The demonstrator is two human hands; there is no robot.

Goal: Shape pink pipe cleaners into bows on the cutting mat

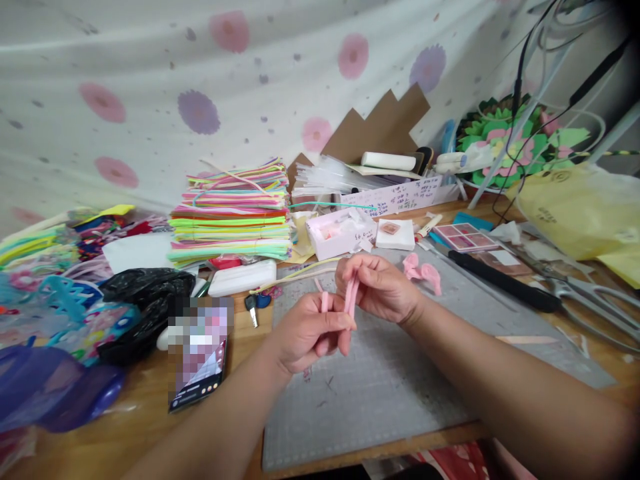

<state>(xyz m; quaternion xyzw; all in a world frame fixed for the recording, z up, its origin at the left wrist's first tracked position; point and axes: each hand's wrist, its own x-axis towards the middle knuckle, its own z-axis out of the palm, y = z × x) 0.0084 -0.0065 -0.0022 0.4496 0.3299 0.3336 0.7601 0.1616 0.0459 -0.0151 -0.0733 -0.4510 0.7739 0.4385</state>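
Above the grey cutting mat, my left hand pinches the lower end of a folded pink pipe cleaner. My right hand grips the same pipe cleaner higher up, its fingers closed round the upper part. A short pink end sticks up from between my left fingers. Both hands are close together, nearly touching. Behind my right hand, a shaped pink fuzzy piece lies on the mat. The fingertips hide part of the pipe cleaner.
Bundles of coloured pipe cleaners are stacked at the back left. A phone, keys and a black plastic bag lie on the left. Large scissors and a black-handled tool rest on the right. Small white boxes stand behind.
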